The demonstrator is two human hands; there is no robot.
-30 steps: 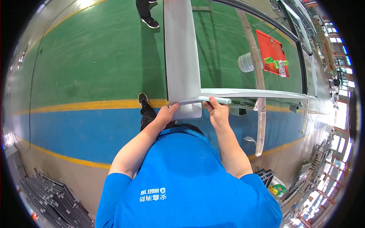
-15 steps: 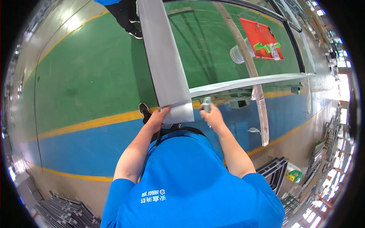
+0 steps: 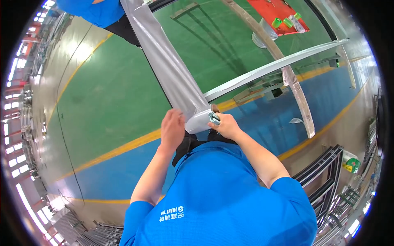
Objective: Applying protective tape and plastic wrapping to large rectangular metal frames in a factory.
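Observation:
A wide strip of silver-grey film (image 3: 166, 57) runs along the frame's bar from the far left toward me. Its near end curls into a rounded fold (image 3: 199, 121) close to my waist, with creases just beyond. My right hand (image 3: 226, 126) is closed around a small pale green hand tool (image 3: 214, 118), held against the right side of this fold; the tool's exact kind is unclear. At the film's left edge is my left hand (image 3: 172, 128), back upward, fingers bent and slightly blurred. Whether it pinches the film's edge cannot be made out.
Another person in a blue shirt (image 3: 88, 12) stands at the far left, beside the bar. A film-covered crossbar (image 3: 271, 70) branches right. Beyond lie a wrapped strut (image 3: 301, 104) and a red board (image 3: 279, 16) with green rolls. Dark frames (image 3: 320, 168) stand at lower right.
The film's near end, flat before, is now curled and creased. My right hand has brought the tool left onto it. My left hand has come off its flat edge. The other person leans nearer.

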